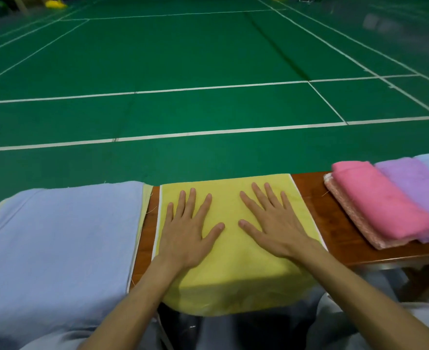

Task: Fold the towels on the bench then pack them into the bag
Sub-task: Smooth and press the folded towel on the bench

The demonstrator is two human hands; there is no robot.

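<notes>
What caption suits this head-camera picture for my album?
The left hand and right hand press flat on a yellow towel laid over a wooden bench beside a green court.

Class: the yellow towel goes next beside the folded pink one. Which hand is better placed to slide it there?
Probably the right hand: it lies flat on the yellow towel, nearer the pink towel; the left hand lies farther away.

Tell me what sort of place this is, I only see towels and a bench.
Most likely an indoor badminton court, or a similar sports hall. The green floor is marked with white court lines, and the wooden bench with the folded towels stands along its edge.
</notes>
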